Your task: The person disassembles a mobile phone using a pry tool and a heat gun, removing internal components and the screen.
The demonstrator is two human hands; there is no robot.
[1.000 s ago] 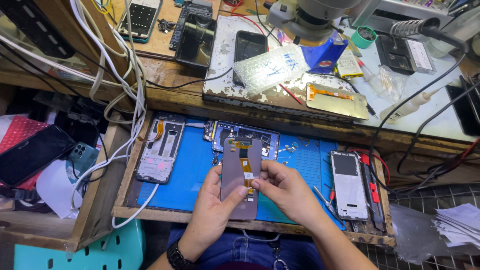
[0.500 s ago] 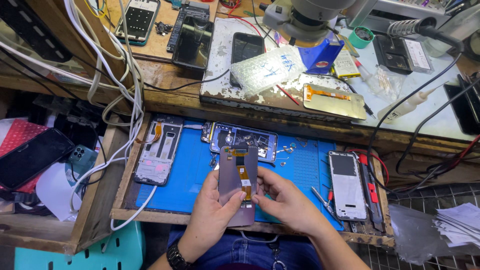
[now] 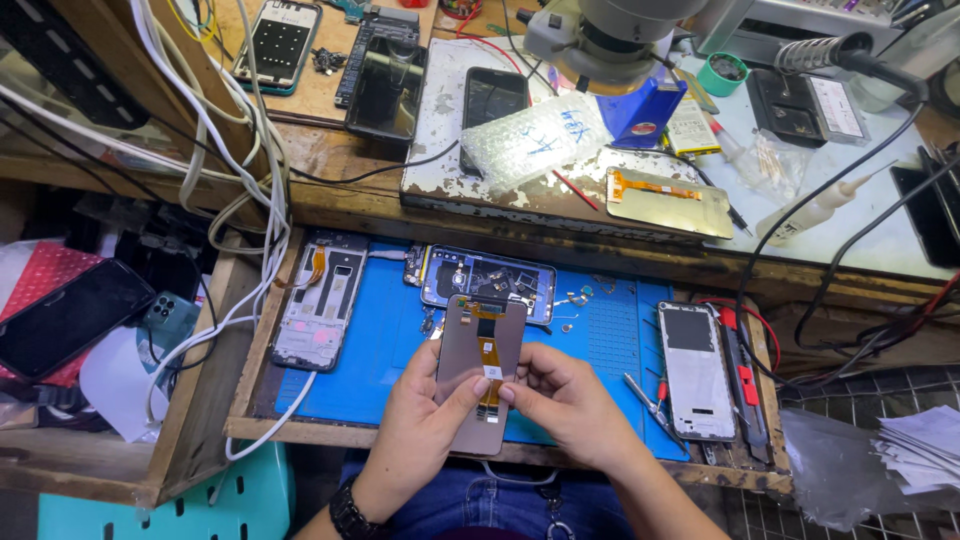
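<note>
Head cam looks down on our cluttered repair bench, so big stuff first: the blue work mat [image 3: 380, 350] fills the pull-out tray, with an opened phone body [image 3: 490, 280] lying at its far edge, a bare silver frame [image 3: 320, 310] to the left and a white-backed frame [image 3: 695, 370] to the right.

Above the mat we're holding the replacement screen panel [image 3: 465, 370] back-side up. Our left hand [image 3: 415, 430] cradles its lower left edge, thumb on the back. Our right hand [image 3: 560, 395] has thumb and forefinger closed on the little white tab on the orange flex cable [image 3: 488, 360].

Looks to us like we're at the peel-the-tab stage before fitting the panel. Next move probably needs a slow, gentle pull so that thin flex doesn't crease.

Compared with half a second back, the panel sits a bit lower and closer to us, and the right fingers have closed in on the tab.
</note>
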